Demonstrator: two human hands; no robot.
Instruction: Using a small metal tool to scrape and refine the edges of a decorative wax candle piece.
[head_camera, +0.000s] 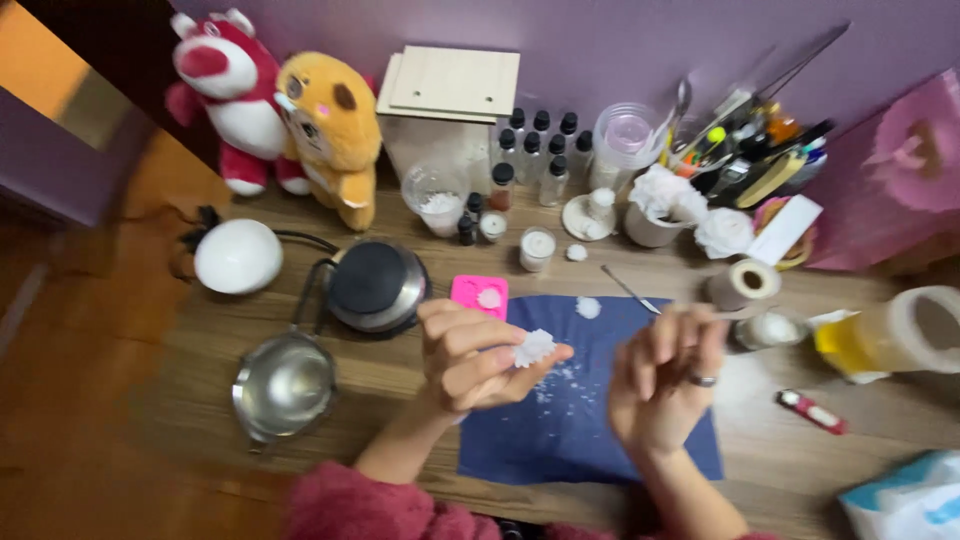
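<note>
Left hand (470, 352) raised over the blue cloth (580, 420), fingers (455, 325) curled and pinching a small white flower-shaped piece (534, 347) between thumb and fingertips. The piece is roughly round and jagged, no clear long axis; its face is turned toward the right hand. It sits just above the cloth's near-left part, not touching it.

Right hand (665, 385) up beside it, ring on one finger, fingers bent loosely; whether they hold anything I cannot tell, the view is blurred.

White crumbs scattered on the cloth under the hands. A pink square mould (479, 295) lies at the cloth's far-left corner with a white piece in it. Another white lump (588, 307) sits on the cloth's far edge, a thin metal tool (630, 290) lying just beside it, slanted.

Left on the worktop (200, 340): a steel pan (285, 385), a dark round hotplate (375, 285), a white dome lamp (238, 256). Two plush toys, red (232, 95) and orange (330, 125), lean at the back wall.

Back row: small dark-capped bottles (540, 145), a clear cup (435, 200), a white candle jar (537, 248), a holder crowded with pens and tools (750, 150). Right side: a tape roll (742, 285), a yellow-and-white roll (890, 340), a small red oblong item (812, 411), a pink bag (900, 170) against the wall.
</note>
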